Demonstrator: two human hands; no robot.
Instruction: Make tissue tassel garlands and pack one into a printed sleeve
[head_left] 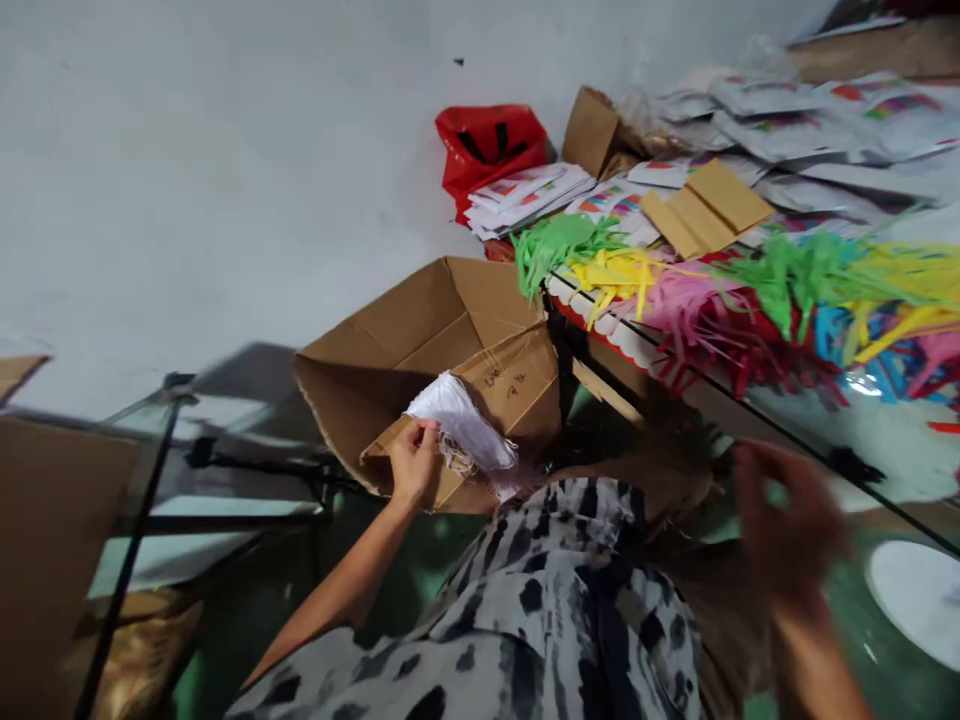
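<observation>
My left hand (pixel 415 462) is closed in a pinch at the left edge of a bundle of white threads (pixel 469 425). This bundle drapes over the near flap of an open cardboard box (pixel 390 335), its loose ends hanging toward me. Dark handwriting marks the flap beside the threads. At the right, below the table edge, my right hand (pixel 791 525) is raised and smeared by motion. Its thumb and a finger seem to curve toward each other, but what lies between them cannot be made out.
Colourful strip tassels (pixel 697 300) line the edge of the table at right. Behind them lie printed white packets (pixel 810 125), folded brown cardboard (pixel 709 208) and a red bag (pixel 491 150). A black metal frame (pixel 139 540) stands at left, a round white object (pixel 919 600) low at right.
</observation>
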